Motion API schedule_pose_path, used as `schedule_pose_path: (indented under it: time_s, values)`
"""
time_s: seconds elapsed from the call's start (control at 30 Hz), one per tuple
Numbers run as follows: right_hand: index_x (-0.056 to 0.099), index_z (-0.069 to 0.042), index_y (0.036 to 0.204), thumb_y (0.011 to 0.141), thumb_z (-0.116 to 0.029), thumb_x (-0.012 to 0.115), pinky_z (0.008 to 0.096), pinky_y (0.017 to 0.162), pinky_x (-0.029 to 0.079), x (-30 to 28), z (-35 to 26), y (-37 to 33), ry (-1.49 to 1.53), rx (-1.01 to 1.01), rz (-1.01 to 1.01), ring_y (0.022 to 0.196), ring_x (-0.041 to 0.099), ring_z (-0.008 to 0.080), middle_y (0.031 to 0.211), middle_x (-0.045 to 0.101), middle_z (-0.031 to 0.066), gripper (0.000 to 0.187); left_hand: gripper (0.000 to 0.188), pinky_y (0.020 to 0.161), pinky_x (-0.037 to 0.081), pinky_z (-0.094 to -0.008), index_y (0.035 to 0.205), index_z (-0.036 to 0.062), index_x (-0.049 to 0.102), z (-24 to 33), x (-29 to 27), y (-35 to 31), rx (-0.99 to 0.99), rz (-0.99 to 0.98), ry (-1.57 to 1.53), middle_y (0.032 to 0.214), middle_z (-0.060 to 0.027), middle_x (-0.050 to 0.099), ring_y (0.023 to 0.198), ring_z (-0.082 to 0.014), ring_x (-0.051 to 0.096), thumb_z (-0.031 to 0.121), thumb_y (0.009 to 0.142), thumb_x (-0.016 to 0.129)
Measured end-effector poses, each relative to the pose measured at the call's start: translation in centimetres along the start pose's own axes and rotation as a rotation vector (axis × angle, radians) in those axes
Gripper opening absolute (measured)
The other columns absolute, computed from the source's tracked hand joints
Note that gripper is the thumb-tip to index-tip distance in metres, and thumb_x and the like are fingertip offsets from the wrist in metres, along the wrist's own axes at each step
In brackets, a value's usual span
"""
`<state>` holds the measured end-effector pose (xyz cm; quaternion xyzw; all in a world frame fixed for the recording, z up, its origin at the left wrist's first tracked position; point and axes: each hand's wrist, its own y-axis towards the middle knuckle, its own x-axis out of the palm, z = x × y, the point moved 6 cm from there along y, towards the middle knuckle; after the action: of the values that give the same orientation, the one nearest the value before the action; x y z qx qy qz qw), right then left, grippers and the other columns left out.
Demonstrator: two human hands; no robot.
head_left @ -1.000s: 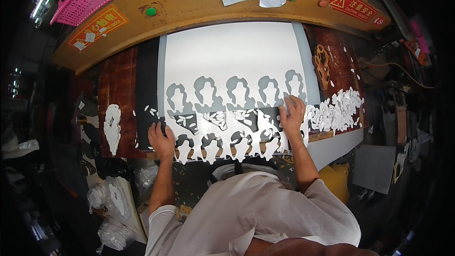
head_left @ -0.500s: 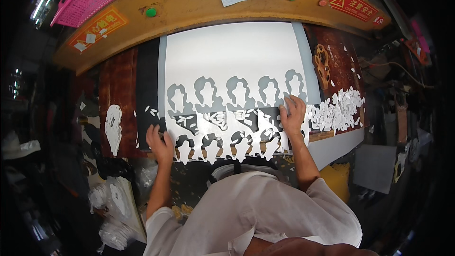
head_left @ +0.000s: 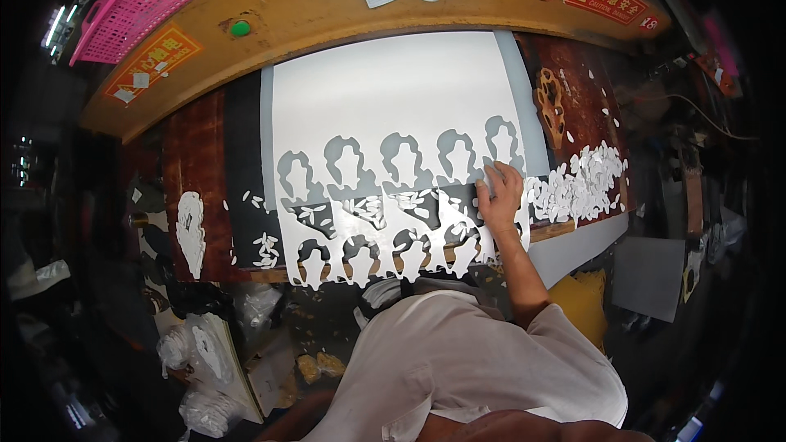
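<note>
A white sheet [head_left: 393, 82] lies on a grey board [head_left: 517, 82]; curved shapes are cut out of its near part, which hangs over the front table edge. My right hand [head_left: 503, 196] rests at the sheet's right side, fingers apart and slightly bent, gripping nothing I can see. My left hand is out of view; only part of that arm shows low at the left. Small white oval pieces [head_left: 368, 209] lie under and in the cut openings. More ovals form a heap [head_left: 583, 184] right of my right hand. Far left sits a stack of shaped white cut pieces [head_left: 191, 233].
A yellow machine beam [head_left: 327, 20] with green buttons spans the far side. A wooden-looking cutting die [head_left: 550, 106] lies at the right on the brown table. A pink basket [head_left: 155, 4] stands at the back left. Plastic-wrapped bundles [head_left: 209, 409] sit low on the left.
My left hand has left the sheet's left side and dropped out of view, uncovering small ovals there. My right hand stays by the sheet's right side. The whole view has shifted slightly.
</note>
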<state>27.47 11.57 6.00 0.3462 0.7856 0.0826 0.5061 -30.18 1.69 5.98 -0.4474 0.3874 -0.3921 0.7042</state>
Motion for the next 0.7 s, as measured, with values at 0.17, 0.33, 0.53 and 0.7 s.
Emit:
schedule_pose_path:
  time_s: [0.17, 0.33, 0.53, 0.7]
  values:
    - [0.077, -0.006, 0.124, 0.089, -0.02, 0.077, 0.0505, 0.111, 0.044, 0.0, -0.1, 0.1, 0.0, 0.004, -0.003, 0.13, 0.054, 0.0384, 0.135, 0.064, 0.0137, 0.037, 0.013, 0.077, 0.057, -0.0473, 0.105, 0.0069, 0.071, 0.7, 0.0, -0.4, -0.009, 0.017, -0.084, 0.094, -0.0143, 0.072, 0.085, -0.0359, 0.069, 0.017, 0.099, 0.067]
    - [0.075, -0.005, 0.126, 0.091, -0.018, 0.077, 0.0494, 0.112, 0.044, 0.0, -0.3, -0.1, 0.005, -0.025, -0.015, 0.131, 0.054, 0.0388, 0.136, 0.063, 0.0146, 0.037, 0.013, 0.074, 0.056, -0.0452, 0.107, 0.007, 0.071, 0.9, 0.5, -0.4, -0.018, 0.017, -0.145, 0.093, -0.0134, 0.072, 0.082, -0.0336, 0.068, 0.017, 0.099, 0.066]
    - [0.078, -0.005, 0.122, 0.089, -0.02, 0.077, 0.0498, 0.11, 0.046, -0.9, 0.1, -0.1, 0.011, 0.032, 0.031, 0.129, 0.055, 0.0387, 0.135, 0.065, 0.0142, 0.036, 0.014, 0.07, 0.056, -0.0426, 0.109, 0.0071, 0.071, 1.3, 1.1, -1.3, -0.021, 0.019, -0.198, 0.092, -0.0124, 0.072, 0.078, -0.0308, 0.068, 0.017, 0.1, 0.066]
    - [0.078, -0.005, 0.121, 0.089, -0.02, 0.077, 0.0502, 0.109, 0.045, -0.9, -0.2, -0.3, 0.012, 0.002, 0.025, 0.129, 0.055, 0.0386, 0.134, 0.065, 0.0144, 0.036, 0.015, 0.066, 0.055, -0.0405, 0.111, 0.0072, 0.07, 1.4, 1.9, -2.0, -0.016, 0.025, -0.239, 0.091, -0.0115, 0.072, 0.074, -0.0285, 0.067, 0.017, 0.101, 0.065]
